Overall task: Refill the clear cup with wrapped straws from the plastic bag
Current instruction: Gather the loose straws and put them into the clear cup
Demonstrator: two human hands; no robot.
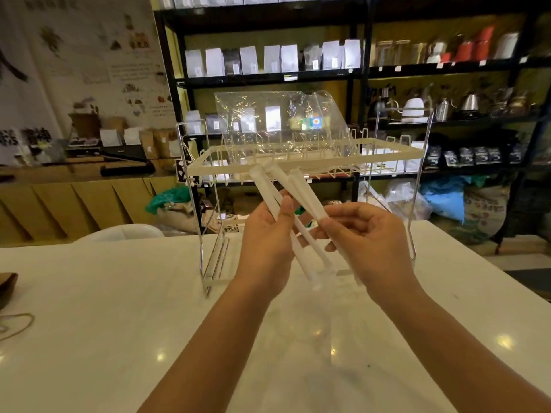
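Observation:
Three wrapped straws, white and paper-covered, fan out between my hands above the white table. My left hand pinches them near the middle with thumb on top. My right hand grips one straw near its upper part. The clear plastic bag stands upright and looks flat on the top tier of a wire rack, behind the straws' tips. I cannot make out the clear cup in this view.
A two-tier white wire rack stands on the white table just behind my hands. Twine and a brown object lie at the left edge. Dark shelves with bags and kettles fill the background.

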